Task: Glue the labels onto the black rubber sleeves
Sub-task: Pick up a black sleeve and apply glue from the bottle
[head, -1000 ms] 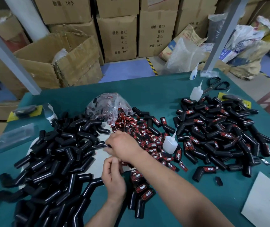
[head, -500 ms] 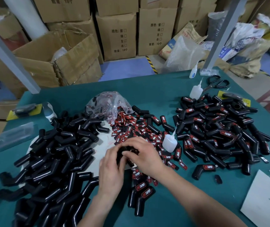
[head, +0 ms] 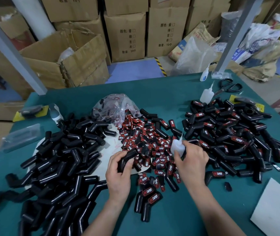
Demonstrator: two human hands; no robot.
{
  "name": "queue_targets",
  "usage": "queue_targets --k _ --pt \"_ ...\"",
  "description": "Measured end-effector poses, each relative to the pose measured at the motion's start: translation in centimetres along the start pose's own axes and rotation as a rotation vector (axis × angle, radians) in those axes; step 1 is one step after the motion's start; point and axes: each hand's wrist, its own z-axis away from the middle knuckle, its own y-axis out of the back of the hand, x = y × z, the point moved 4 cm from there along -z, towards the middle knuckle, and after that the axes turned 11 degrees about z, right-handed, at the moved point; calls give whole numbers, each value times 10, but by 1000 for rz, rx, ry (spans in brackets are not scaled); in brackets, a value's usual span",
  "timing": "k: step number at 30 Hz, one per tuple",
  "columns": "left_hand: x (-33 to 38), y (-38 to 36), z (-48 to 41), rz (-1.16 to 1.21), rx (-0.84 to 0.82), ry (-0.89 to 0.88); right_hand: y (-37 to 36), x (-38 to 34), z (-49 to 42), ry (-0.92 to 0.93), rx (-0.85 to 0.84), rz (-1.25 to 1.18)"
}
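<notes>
My left hand (head: 118, 174) grips a bent black rubber sleeve (head: 127, 158) just above the table. My right hand (head: 192, 161) is wrapped around a small translucent glue bottle (head: 177, 147) whose nozzle points up and away. Between and beyond my hands lies a heap of red-and-black "TAPER" labels (head: 146, 142). A big pile of bare black sleeves (head: 59, 159) covers the left of the green table (head: 170, 99). Sleeves with labels on them (head: 234, 137) are piled on the right, and a few more labelled ones (head: 148, 200) lie near the front edge.
A clear bag of labels (head: 117, 106) sits behind the label heap. Two more glue bottles (head: 206, 94) and black scissors (head: 227, 86) stand at the back right. White paper (head: 275, 210) lies at the front right. Cardboard boxes (head: 125, 34) are stacked beyond the table.
My hands have drawn apart. The left hand now holds the sleeve alone, and the right hand has moved right and taken hold of the glue bottle.
</notes>
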Motion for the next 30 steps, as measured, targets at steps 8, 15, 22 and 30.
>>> queue_targets --k 8,15,22,30 --pt "4 -2 11 -8 -59 -140 8 -30 27 233 -58 -538" --pt "-5 -6 15 126 -23 17 17 -33 35 404 138 -750" --pt "-2 -6 17 148 -62 109 31 -16 34 141 198 -984" --pt "2 -4 19 220 -38 34 32 -12 44 -274 159 -1232"
